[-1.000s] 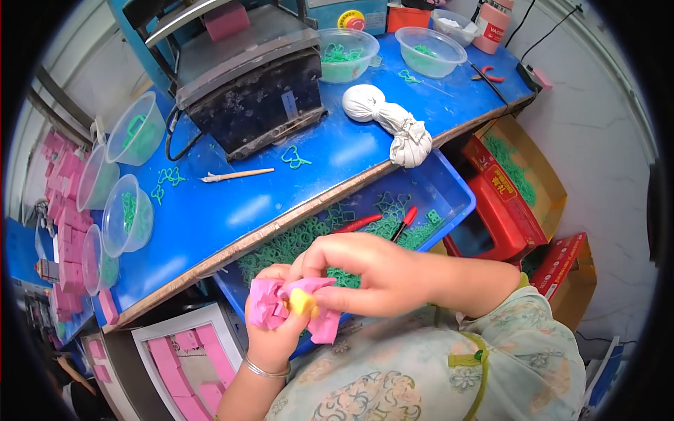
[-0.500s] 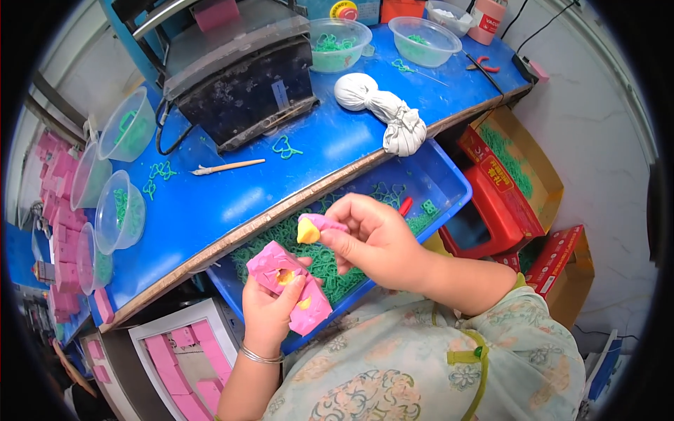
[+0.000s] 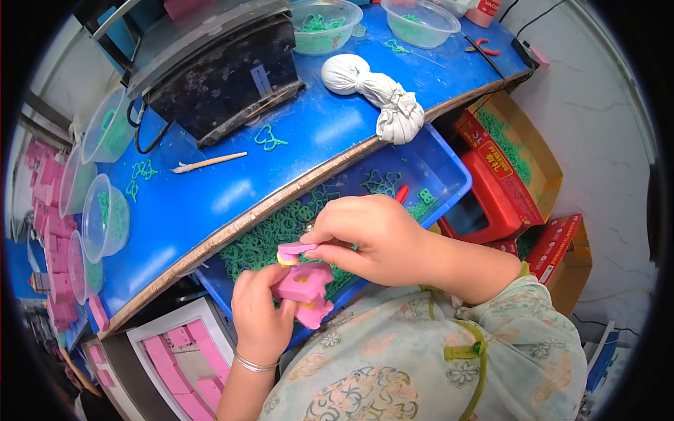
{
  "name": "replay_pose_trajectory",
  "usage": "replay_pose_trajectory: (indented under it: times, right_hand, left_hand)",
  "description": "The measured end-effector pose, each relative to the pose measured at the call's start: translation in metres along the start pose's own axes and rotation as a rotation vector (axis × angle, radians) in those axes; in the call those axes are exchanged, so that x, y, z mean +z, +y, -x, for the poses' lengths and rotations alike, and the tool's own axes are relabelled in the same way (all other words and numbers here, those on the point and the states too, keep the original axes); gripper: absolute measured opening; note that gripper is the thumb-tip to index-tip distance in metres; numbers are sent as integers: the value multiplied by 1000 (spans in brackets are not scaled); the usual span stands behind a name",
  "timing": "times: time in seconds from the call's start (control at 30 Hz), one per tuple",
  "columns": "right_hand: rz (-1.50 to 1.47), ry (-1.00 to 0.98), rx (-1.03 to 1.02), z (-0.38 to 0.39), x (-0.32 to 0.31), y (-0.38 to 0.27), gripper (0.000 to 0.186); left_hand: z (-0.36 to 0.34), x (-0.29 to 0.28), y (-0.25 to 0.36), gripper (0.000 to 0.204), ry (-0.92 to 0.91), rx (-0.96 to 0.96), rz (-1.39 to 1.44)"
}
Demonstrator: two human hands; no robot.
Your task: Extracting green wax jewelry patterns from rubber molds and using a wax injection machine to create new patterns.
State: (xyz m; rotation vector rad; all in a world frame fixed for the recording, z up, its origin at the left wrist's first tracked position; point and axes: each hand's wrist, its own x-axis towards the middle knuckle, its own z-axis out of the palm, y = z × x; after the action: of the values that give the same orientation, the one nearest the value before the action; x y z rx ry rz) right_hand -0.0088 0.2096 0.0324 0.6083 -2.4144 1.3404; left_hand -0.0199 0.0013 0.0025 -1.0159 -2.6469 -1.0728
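Note:
My left hand (image 3: 261, 309) is closed round a pink rubber mould block (image 3: 309, 282), which has a cut-out hollow with some yellow inside. In my right hand (image 3: 375, 238), thumb and fingers pinch a small pink mould piece (image 3: 298, 248) with a yellow underside. That piece is just above the block's upper end; I cannot tell whether the two touch. Both hands are over a blue tray (image 3: 458, 184) heaped with thin green pieces (image 3: 270, 235).
On the blue bench (image 3: 203, 193) lie a brush (image 3: 210, 162), a knotted white cloth bundle (image 3: 372, 95) and red-handled pliers (image 3: 484, 49). A black machine (image 3: 225, 88) stands behind. Clear bowls (image 3: 105, 217) hold green pieces. Right of the tray are a red stool (image 3: 488, 210) and open boxes (image 3: 540, 158).
My right hand has lowered the small pink piece toward the block, turning its yellow side down. My left hand has tilted the block. The whole view has shifted slightly.

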Motion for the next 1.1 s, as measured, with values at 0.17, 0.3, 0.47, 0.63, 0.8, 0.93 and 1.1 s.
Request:
replay_pose_trajectory:
  times: [0.17,0.3,0.47,0.63,0.8,0.93,1.1]
  right_hand:
    - [170,-142,-212,5,2,-3,12]
    - [378,-213,-327,7,-1,-7,16]
    - [330,-157,-328,8,5,-9,20]
    - [375,-193,-311,6,8,-14,19]
    - [393,-238,-336,9,14,-12,24]
    - [441,-217,-257,18,34,-14,35]
    - [368,-7,-198,23,54,4,27]
  left_hand:
    - [5,5,-1,51,137,115,36]
    - [-1,-3,-2,55,108,195,-15]
    - [-2,-9,-2,56,-24,235,-148]
    - [0,-10,-1,53,-39,212,-156]
    - [0,-9,-1,46,-56,156,-106]
    - [1,-6,-2,37,-112,5,33]
    - [1,-6,7,31,-260,-60,230]
